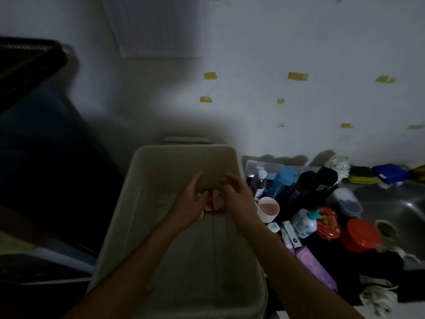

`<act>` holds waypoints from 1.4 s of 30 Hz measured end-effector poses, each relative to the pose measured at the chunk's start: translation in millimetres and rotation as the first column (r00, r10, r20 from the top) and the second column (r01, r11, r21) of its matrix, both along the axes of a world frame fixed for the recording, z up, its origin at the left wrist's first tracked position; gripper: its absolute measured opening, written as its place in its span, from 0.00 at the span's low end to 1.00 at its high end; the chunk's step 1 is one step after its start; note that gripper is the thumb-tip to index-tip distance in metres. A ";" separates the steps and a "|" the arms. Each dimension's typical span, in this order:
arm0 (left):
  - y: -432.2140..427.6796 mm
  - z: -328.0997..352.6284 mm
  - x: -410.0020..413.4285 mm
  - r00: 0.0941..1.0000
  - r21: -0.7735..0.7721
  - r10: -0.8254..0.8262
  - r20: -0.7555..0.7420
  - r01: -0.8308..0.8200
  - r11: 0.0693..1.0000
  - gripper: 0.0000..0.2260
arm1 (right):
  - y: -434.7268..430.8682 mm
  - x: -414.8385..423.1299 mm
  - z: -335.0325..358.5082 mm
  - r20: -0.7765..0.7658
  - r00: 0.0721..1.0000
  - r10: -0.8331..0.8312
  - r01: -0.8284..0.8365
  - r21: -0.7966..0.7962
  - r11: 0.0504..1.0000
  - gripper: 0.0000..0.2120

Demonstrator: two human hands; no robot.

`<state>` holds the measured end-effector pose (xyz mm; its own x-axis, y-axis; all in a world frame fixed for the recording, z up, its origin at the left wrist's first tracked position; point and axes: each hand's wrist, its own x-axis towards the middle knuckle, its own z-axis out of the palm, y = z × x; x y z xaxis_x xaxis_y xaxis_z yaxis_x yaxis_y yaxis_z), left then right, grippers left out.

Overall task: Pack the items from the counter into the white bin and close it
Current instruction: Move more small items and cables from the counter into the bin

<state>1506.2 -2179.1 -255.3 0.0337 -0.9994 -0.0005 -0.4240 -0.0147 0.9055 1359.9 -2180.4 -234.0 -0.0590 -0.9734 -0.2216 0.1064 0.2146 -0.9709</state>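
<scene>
Packing looks barely begun: the bin (pixel 138 180) stands open on the left end of the bench (pixel 345 268), and its pale, smooth plastic floor shows bare apart from what the hands hold low inside it. The left hand (pixel 190 203) has its fingers curled round a small red box (pixel 208 207), flat and hard-edged. The right hand (pixel 239 199) pinches a pinkish packet (pixel 217 200) just beside it, though the dim light blurs both grips. Nearly everything else waits to the right of the bin: a matte pink cup (pixel 268 209), a blue-capped bottle (pixel 285 178), two tall black bottles (pixel 303 187), a squat white bottle (pixel 304 223) with a teal cap, a glossy red tin (pixel 327 223), a red-lidded tub (pixel 360 236) and a soft purple pack (pixel 315 265). Closing comes last, and I cannot pick out the lid for certain.
</scene>
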 end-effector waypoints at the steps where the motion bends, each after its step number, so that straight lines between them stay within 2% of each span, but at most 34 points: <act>1: -1.2 5.9 -7.2 1.000 -0.010 0.000 -0.016 0.000 1.000 0.26 | 0.0 -8.8 7.0 -0.006 1.000 0.010 -0.010 -0.024 1.000 0.16; 4: -7.1 23.1 -36.2 0.996 -0.056 -0.008 -0.094 0.003 0.998 0.25 | 0.6 -40.3 24.0 -0.020 1.000 0.011 -0.013 -0.085 0.996 0.15; 9: -13.7 49.8 -112.9 0.978 -0.115 -0.094 -0.184 0.073 0.991 0.22 | 0.8 -112.0 33.2 0.006 0.997 -0.071 0.071 -0.131 0.989 0.15; 15: -6.9 41.0 -208.3 0.966 -0.067 -0.233 -0.109 0.226 0.972 0.22 | 8.8 -201.8 8.7 -0.011 0.989 -0.145 0.144 -0.092 0.985 0.16; 22: 16.4 8.2 -283.3 0.954 0.019 -0.246 -0.170 0.252 0.967 0.19 | 25.1 -286.3 -36.5 -0.048 0.986 -0.160 0.160 -0.015 0.987 0.15; 28: 33.5 -28.9 -317.5 0.972 0.176 -0.122 -0.199 0.158 0.972 0.17 | 31.9 -326.7 -74.1 -0.108 0.990 -0.085 0.093 0.069 0.993 0.13; 36: 62.2 -74.4 -323.4 0.954 0.358 0.154 -0.256 -0.055 0.932 0.16 | 36.1 -331.6 -116.7 -0.091 0.984 0.151 -0.136 0.151 0.979 0.10; 42: 66.1 -89.8 -322.4 0.927 0.395 0.253 -0.276 -0.130 0.909 0.17 | 41.4 -310.7 -151.9 -0.200 0.928 0.316 -0.275 0.207 0.939 0.13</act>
